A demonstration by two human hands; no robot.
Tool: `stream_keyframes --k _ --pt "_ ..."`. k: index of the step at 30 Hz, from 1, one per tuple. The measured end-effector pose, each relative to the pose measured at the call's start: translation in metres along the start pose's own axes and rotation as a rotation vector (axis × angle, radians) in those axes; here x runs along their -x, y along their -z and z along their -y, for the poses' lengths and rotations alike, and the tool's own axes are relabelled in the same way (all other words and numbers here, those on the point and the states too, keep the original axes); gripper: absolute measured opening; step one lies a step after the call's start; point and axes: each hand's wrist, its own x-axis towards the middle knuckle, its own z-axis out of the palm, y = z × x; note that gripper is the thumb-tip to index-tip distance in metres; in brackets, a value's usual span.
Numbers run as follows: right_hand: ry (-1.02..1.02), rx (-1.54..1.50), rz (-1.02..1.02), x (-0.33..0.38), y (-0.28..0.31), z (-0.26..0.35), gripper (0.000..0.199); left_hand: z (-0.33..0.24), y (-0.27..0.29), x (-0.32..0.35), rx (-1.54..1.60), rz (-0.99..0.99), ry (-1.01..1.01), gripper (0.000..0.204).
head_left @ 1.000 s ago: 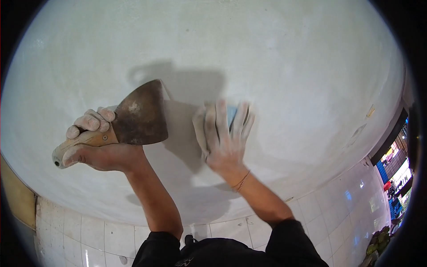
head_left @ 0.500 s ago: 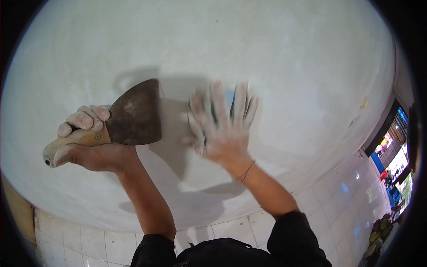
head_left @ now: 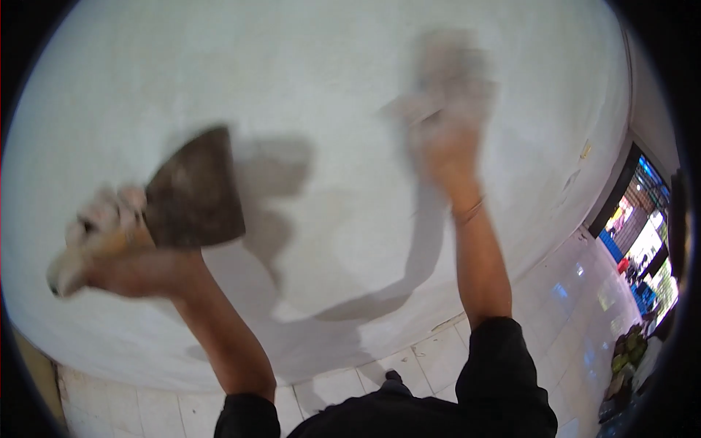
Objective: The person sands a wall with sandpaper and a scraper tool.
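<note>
A wide putty knife with a dark, worn metal blade (head_left: 196, 191) and a pale wooden handle is in my left hand (head_left: 135, 270), whose dusty fingers wrap round the handle. The blade points to the right, in front of the pale wall (head_left: 321, 80). My right hand (head_left: 453, 124) is up at the upper right against the wall, its outline smeared by motion. A thin edge juts from its left side, too blurred to name. How the right fingers are set does not show.
Pale glossy floor tiles (head_left: 540, 328) run along the foot of the wall. At the far right a doorway (head_left: 635, 219) lets in light, and a pile of greenish things (head_left: 624, 358) lies on the floor below it. A tan panel (head_left: 36, 372) stands at the lower left.
My right hand has swept up and to the right; before, it was spread over something light blue on the wall. My left hand has shifted slightly left and down with the putty knife.
</note>
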Motion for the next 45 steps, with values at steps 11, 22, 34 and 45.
stream_keyframes --k 11,22,34,45 --pt "0.243 0.133 0.063 -0.011 -0.001 0.030 0.065 0.021 -0.017 -0.043 0.105 0.076 -0.027 0.036" --pt "0.555 0.048 0.254 -0.015 -0.004 0.078 0.075 0.017 0.012 -0.044 0.182 -0.078 -0.011 0.052" --pt "0.242 0.056 0.177 0.057 -0.024 0.129 0.073 0.023 0.002 -0.035 -0.067 -0.086 -0.060 0.060" --pt "0.007 -0.014 -0.084 -0.022 -0.030 0.128 0.071 0.026 0.006 -0.034 -0.038 -0.008 -0.062 0.064"
